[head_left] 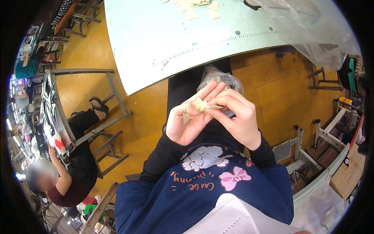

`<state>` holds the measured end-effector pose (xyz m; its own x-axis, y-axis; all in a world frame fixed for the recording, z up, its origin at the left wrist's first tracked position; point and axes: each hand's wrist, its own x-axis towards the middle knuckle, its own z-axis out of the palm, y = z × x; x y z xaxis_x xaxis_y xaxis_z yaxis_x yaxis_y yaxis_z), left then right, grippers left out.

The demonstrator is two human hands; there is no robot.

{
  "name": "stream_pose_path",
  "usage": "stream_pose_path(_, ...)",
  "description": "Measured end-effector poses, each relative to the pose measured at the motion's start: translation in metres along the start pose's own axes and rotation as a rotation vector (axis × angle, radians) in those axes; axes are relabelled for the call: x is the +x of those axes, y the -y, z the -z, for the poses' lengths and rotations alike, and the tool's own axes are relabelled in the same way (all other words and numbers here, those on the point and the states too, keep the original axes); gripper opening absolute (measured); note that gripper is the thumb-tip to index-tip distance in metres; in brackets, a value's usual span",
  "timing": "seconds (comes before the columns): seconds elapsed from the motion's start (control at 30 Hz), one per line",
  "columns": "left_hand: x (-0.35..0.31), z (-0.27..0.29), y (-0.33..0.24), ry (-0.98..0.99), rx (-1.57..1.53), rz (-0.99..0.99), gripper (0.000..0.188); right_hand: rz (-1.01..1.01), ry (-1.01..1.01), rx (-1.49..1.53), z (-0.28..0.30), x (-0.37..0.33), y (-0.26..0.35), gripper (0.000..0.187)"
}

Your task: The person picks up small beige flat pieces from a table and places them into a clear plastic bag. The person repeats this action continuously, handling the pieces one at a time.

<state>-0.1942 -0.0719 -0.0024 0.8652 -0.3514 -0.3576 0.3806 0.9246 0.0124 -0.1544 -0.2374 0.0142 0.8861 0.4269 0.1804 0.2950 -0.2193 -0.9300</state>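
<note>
My left hand (pixel 187 126) is turned palm up above my lap, its thumb bent over several small, flat cream-coloured pieces (pixel 200 105) that lie in the palm. Coming in from the right, my right hand (pixel 239 117) pinches the edge of one cream piece (pixel 214 107) between thumb and fingertips. Both hands meet at these pieces. What the pieces are made of I cannot tell. A clear plastic bag (pixel 232 80) rests just beyond my fingers, partly hidden by them. Its contents are hard to make out.
Ahead stands a pale green table (pixel 156 43) with ruler marks near its front edge. More cream pieces (pixel 191 15) lie scattered at its far side. Clear plastic sheeting (pixel 311 29) drapes over its right end. A person (pixel 64 183) sits at another bench on the left. Metal frames (pixel 311 152) stand at right.
</note>
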Motion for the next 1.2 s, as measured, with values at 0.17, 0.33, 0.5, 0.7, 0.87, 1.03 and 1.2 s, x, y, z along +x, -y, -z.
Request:
stream_pose_path(0.17,-0.001,0.002,-0.007,0.022,-0.031,-0.031,0.091,-0.092,0.008,0.195,0.022,-0.004,0.004,0.013)
stream_pose_path(0.33,-0.005,0.004,-0.023,-0.038,0.206,-0.153,0.092,-0.027,-0.014,-0.363,0.026,-0.002,-0.002,0.020)
stream_pose_path(0.5,-0.003,0.002,-0.013,-0.020,0.281,-0.122,0.091,0.031,-0.037,-0.174,0.001,0.001,-0.002,0.019)
stream_pose_path(0.7,0.003,-0.002,-0.002,0.034,0.327,-0.127,0.094,0.054,-0.101,-0.214,-0.029,0.001,0.000,0.016)
stream_pose_path(0.87,0.002,0.003,-0.006,0.077,0.192,-0.068,0.093,-0.120,-0.141,0.027,-0.011,-0.002,0.001,0.013)
stream_pose_path(1.03,0.003,0.008,-0.016,0.052,0.086,-0.145,0.081,-0.194,-0.075,-0.076,0.024,-0.006,0.002,0.020)
stream_pose_path(1.2,0.006,0.007,-0.015,0.062,0.139,-0.132,0.070,-0.034,-0.012,-0.313,0.019,-0.006,0.002,0.036)
